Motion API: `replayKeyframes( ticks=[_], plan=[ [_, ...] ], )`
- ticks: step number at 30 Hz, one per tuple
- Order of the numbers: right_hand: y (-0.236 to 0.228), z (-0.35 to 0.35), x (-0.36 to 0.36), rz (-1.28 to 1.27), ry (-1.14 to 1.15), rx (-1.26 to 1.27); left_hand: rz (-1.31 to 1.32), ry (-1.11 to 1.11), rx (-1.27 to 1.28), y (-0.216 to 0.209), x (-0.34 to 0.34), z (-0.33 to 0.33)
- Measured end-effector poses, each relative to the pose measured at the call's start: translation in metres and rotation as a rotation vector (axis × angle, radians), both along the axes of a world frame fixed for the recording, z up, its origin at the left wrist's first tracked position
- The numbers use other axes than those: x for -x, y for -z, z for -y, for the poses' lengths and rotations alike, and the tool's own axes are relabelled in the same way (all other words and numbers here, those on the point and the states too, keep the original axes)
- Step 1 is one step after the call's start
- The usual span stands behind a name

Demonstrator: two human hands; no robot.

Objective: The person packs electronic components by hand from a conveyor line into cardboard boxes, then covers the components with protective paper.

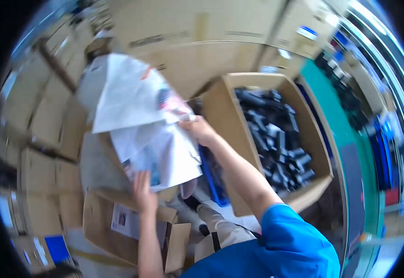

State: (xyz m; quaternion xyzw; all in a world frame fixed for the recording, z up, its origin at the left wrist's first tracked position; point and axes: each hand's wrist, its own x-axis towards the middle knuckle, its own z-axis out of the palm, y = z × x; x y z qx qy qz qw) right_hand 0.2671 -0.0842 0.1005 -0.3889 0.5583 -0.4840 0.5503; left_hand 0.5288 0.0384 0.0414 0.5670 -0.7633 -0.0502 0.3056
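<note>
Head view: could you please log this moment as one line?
Right hand: holding white sheets | Left hand: at sheets' lower edge | Right carton: black parts

We see a pale grey floor (75,237) beneath us, with a yellowish stripe (101,257) crossing it at the lower left. An open cardboard carton (101,225) stands on it, flaps spread, and we make out a dark shoe (192,202) resting there too. To our right runs a green-topped bench (323,95); a dark grey mat (351,185) covers its near part, and black items (342,88), blurred, sit in a row along its far side.
</note>
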Motion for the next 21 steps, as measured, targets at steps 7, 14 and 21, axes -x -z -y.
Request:
replayKeyframes(
  ticks=[7, 14, 21],
  plan=[
    [-0.055, -0.07, 0.158, 0.094, 0.502, 0.171, -0.093, -0.382, -0.35, -0.036, -0.04, -0.068],
    [-0.023, -0.166, 0.336, 0.35, 0.785, -0.222, -0.112, -0.423, -0.233, 0.007, -0.077, -0.127],
    [0.069, -0.201, 0.408, 0.503, 0.525, -0.479, -0.03, -0.499, -0.328, -0.041, -0.007, -0.145]
  ],
)
